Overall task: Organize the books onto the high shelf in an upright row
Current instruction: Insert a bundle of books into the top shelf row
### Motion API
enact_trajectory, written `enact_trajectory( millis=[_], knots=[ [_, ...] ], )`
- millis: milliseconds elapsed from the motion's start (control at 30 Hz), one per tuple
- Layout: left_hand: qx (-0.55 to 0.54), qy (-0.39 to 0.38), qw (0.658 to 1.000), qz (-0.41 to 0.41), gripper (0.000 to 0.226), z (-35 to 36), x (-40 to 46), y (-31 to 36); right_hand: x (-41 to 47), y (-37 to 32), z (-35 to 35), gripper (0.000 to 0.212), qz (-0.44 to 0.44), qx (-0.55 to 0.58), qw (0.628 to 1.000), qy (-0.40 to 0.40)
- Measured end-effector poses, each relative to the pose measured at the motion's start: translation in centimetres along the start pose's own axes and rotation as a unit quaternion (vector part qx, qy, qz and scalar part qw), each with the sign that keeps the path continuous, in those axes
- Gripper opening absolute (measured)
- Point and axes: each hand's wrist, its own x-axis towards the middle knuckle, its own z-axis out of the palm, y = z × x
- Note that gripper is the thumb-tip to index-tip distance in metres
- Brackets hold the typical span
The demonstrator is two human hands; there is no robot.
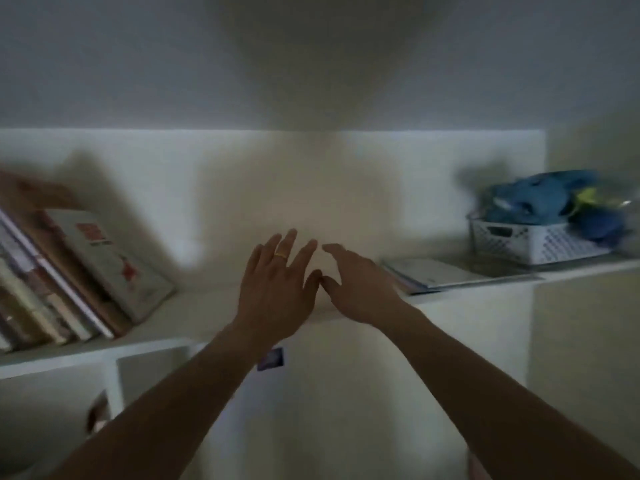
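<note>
On the shelf (194,306), books (69,275) lean left, spines tilted.

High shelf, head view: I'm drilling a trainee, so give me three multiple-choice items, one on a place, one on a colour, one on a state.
1. Where does the flat book lie?
A. left of the basket
B. inside the basket
C. on the floor

2. What colour is the ring on the left hand?
A. black
B. gold
C. blue

3. How do the row of books stand?
A. leaning
B. stacked flat
C. open

Key:
1 A, it rests on the shelf beside the white basket.
2 B, a yellow band.
3 A, tilted together.
</note>
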Motion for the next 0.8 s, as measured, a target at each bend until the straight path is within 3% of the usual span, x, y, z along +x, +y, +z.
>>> enact_trajectory(
  millis=[133,267,367,467,633,800],
  knots=[
    [-0.125,-0.075,0.989,-0.019,0.064,3.7,4.3,10.4,-2.8,10.0,-6.3,0.051,0.1,-0.053,0.992,0.062],
    [-0.213,-0.229,0.946,-0.078,0.071,5.4,7.8,16.4,-3.2,17.8,-9.9,0.04,0.159,-0.133,0.975,0.078],
    [-0.218,-0.256,0.938,-0.085,0.076,5.9,8.8,17.4,-3.0,22.6,-11.6,0.043,0.264,-0.15,0.951,0.056],
    [-0.156,-0.232,0.959,-0.051,0.068,6.5,8.7,17.1,-2.5,25.7,-11.9,0.053,0.311,-0.134,0.941,0.016],
    [-0.083,-0.199,0.976,-0.042,0.077,7.1,9.0,16.2,-0.4,27.1,-11.0,0.046,0.339,0.042,0.931,0.131],
    [0.009,-0.194,0.98,-0.032,0.088,5.9,9.0,14.8,1.8,25.2,-10.1,0.053,0.345,0.329,0.855,0.205]
  ],
)
